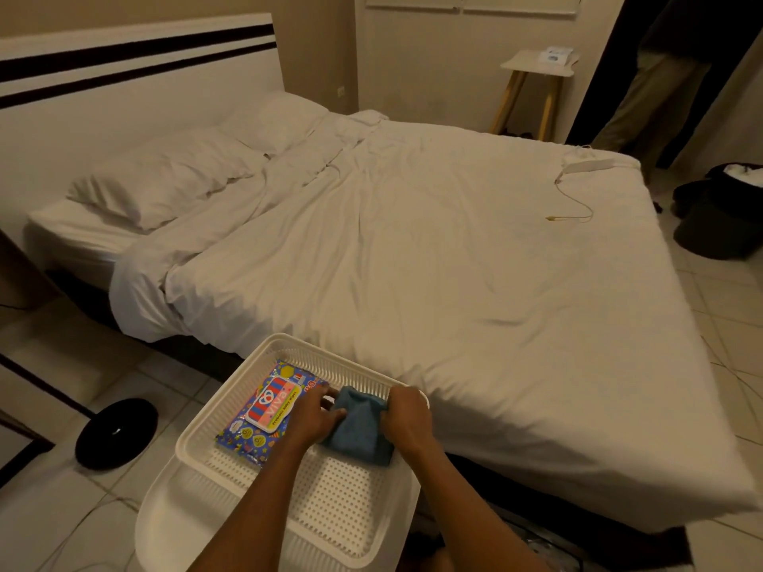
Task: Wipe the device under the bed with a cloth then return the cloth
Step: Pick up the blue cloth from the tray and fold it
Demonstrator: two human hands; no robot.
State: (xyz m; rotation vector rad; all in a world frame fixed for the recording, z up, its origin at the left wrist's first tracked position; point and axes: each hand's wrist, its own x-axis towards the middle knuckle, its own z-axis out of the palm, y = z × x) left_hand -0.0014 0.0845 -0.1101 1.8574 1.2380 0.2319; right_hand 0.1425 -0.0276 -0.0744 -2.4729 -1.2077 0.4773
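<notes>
While both hands reach into the white basket (194, 437) at the foot of the bed (454, 262), the blue cloth (359, 427) lies folded inside it, beside a colourful pack of wipes (264, 410). The left hand (316, 416) has its fingers curled on the cloth's left edge, and the right hand (406, 419) pinches its upper right corner. A round black device (117, 433) sits on the tiled floor (62, 509), left of the basket.

Blue cloth (358, 427): soft, fuzzy, folded into a thick bundle. Lies inside white perforated basket (198, 437), right of centre, just beside colourful wipes pack (264, 410). Device: black, round, flat disc (116, 433) on tiled floor near the bed's (454, 262) edge.
</notes>
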